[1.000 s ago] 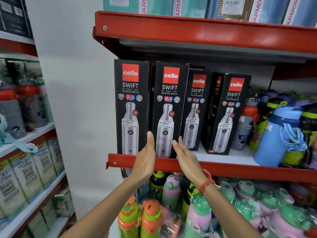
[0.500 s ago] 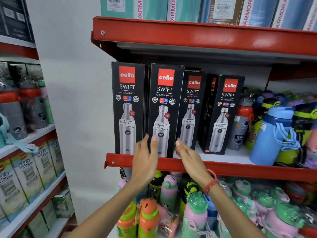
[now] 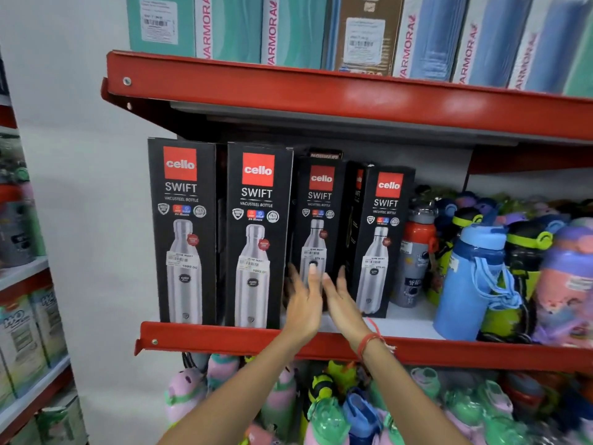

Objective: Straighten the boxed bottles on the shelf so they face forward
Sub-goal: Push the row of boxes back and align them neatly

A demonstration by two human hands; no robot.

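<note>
Several black "cello SWIFT" bottle boxes stand on the red-edged shelf [image 3: 224, 338]. The first box [image 3: 183, 232] and second box [image 3: 256, 236] stand at the front edge and face forward. The third box [image 3: 317, 216] sits further back. The fourth box [image 3: 382, 239] is turned a little, showing its left side. My left hand [image 3: 303, 303] and right hand [image 3: 341, 300] reach side by side in front of the third box's lower part, fingers spread. Both are blurred; whether they touch the box is unclear.
Loose coloured bottles crowd the shelf to the right, the nearest an orange-capped grey bottle [image 3: 415, 258] and a blue bottle [image 3: 468, 284]. Teal and blue boxes [image 3: 288, 30] fill the shelf above. More bottles [image 3: 330, 409] stand below. Another rack [image 3: 29, 316] is at left.
Both hands have moved right, from either side of the second box to the front of the third box. The second box now stands square at the front edge. The camera has moved closer.
</note>
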